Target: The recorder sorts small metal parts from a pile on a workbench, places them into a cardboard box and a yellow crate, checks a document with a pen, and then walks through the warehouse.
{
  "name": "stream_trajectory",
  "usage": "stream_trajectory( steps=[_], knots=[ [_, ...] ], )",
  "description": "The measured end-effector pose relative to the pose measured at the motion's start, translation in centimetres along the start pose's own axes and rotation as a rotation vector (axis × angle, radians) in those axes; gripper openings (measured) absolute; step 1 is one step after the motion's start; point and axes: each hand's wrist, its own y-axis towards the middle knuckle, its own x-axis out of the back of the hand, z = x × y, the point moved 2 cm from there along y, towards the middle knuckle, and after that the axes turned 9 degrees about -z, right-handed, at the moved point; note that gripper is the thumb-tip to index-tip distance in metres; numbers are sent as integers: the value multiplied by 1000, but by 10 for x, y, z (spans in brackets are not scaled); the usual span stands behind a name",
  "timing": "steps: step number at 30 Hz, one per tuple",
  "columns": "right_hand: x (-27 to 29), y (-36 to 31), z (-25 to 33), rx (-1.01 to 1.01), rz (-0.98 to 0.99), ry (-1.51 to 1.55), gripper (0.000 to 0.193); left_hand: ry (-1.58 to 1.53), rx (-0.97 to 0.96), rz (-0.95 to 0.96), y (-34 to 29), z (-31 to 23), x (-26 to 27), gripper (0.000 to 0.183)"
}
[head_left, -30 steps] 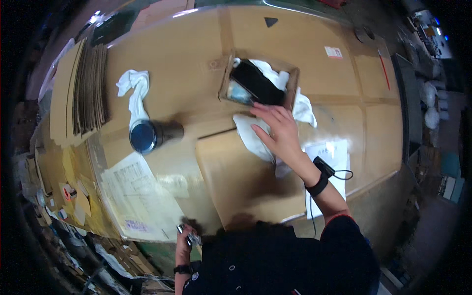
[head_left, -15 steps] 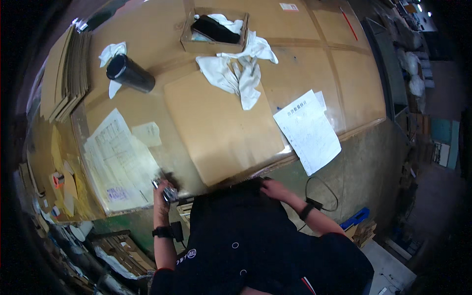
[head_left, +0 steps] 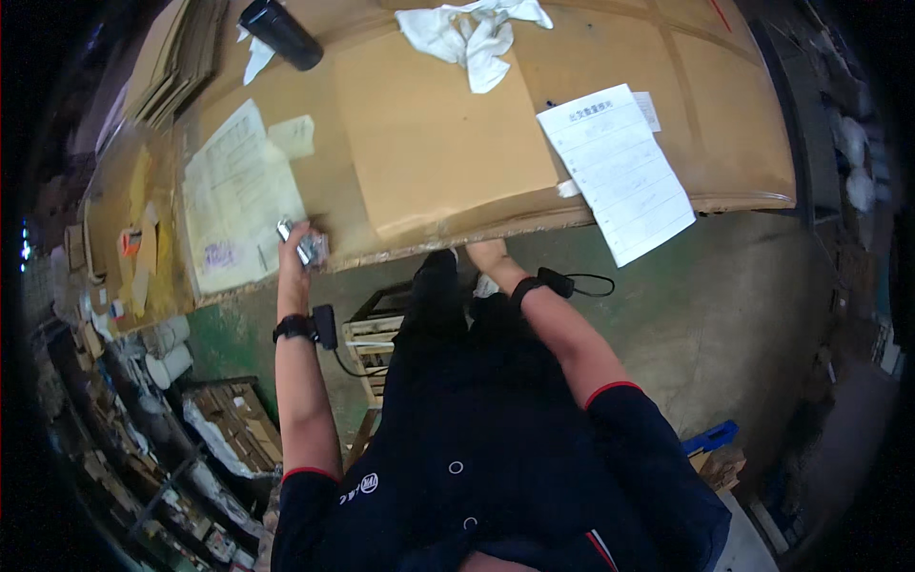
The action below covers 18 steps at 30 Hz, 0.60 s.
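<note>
My left hand [head_left: 294,255] is closed around a shiny silver metal piece [head_left: 307,247] with a short cylindrical end; its exact kind is not clear. It is at the front edge of the cardboard-covered table [head_left: 334,210], beside printed sheets [head_left: 233,191] under a clear cover. Farther right, my right hand [head_left: 491,257] is at the table's front edge, below a flat cardboard sheet [head_left: 448,143]. Its fingers are mostly hidden, so whether it holds anything does not show. Both wrists carry black bands with small boxes and cables.
A handwritten sheet [head_left: 624,176] overhangs the front edge at right. White cloths [head_left: 467,43] and a black tumbler [head_left: 281,35] lie farther back. Cardboard pieces [head_left: 181,62] are stacked at left. Under the table is a wooden pallet [head_left: 374,334]; a blue tool [head_left: 710,437] is at lower right.
The view has tipped down, so the table sits higher and the box at the back is out of sight. My right hand has moved left along the edge; my left still holds the metal piece.
</note>
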Motion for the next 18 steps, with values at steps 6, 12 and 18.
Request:
stream_trajectory(
  steps=[6,12,18],
  knots=[
    [18,5,23,-51,50,-112,29,47,-30,14,6,6,-1,16],
    [13,-72,35,303,-107,-116,28,64,-31,1,-1,3,2,17],
    [-2,-92,11,160,214,-44,25,90,-38,0,3,1,3,21]
  ],
)
